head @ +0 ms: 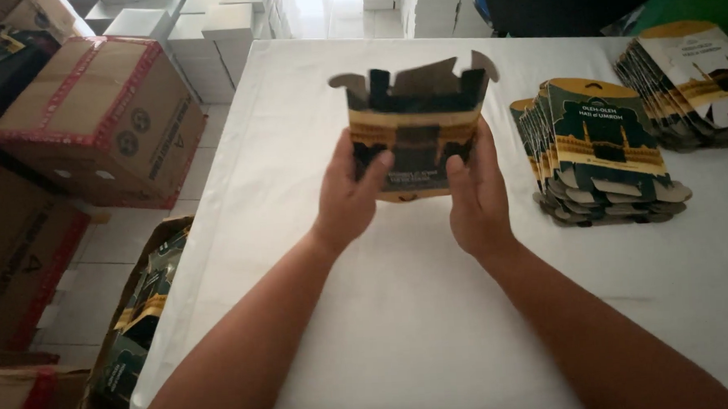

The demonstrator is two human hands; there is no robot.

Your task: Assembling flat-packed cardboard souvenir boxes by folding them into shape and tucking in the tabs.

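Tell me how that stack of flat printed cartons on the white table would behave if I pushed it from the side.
The stack of flat cartons is already fanned and leaning, so it would probably slide apart rather than move as one. Each carton looks like thin card, likely light and slightly bendy. The glossy print suggests the layers slip easily on the white table.

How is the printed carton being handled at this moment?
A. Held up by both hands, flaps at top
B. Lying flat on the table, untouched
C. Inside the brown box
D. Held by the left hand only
A: the left hand and right hand grip the printed carton by its sides above the white table, its cut flaps pointing up.
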